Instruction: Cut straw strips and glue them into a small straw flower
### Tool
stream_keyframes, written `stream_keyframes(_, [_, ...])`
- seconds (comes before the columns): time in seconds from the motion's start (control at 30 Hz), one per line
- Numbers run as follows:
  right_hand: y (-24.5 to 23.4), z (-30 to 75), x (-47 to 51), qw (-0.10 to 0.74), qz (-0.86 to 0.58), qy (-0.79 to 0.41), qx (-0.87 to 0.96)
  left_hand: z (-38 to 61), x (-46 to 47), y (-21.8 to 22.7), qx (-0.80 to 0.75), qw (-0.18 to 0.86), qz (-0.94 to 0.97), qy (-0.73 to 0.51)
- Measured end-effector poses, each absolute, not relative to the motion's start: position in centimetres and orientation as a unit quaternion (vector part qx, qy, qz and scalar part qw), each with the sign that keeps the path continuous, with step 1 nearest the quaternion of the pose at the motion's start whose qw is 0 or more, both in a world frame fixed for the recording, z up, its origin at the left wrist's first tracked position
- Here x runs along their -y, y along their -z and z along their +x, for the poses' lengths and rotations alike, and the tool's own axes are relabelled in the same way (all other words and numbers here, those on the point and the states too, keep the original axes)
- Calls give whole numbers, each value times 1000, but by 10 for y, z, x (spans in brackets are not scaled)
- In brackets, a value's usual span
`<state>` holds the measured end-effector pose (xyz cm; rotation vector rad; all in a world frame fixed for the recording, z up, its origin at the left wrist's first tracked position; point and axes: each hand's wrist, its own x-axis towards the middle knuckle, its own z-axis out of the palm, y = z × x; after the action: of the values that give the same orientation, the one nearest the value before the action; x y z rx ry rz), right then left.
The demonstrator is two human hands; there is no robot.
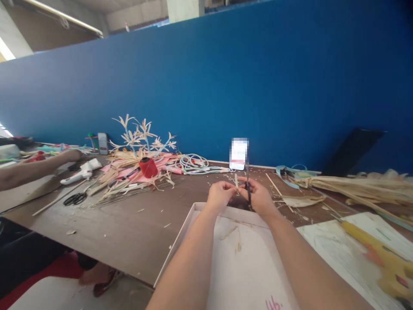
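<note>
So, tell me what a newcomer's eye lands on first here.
The blue wall fills the back. At centre, the left hand pinches a straw strip while the right hand holds scissors. Pale straw flowers rise at the left of the table.

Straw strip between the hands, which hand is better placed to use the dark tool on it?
Right, probably. The right hand holds the thin dark tool upright beside the straw strip, while the left hand only pinches the strip steady.
</note>
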<state>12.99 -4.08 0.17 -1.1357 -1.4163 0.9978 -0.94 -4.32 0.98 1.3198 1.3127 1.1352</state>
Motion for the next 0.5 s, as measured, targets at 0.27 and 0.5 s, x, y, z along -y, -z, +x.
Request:
stream_keyframes(0.27, [-6,129,47,469,-487,-455,579,-16,35,-9,-518,471,454,-551])
stream_keyframes(0.5, [-15,126,55,327,-456,-488,668,-23,32,-10,-476,454,422,-624])
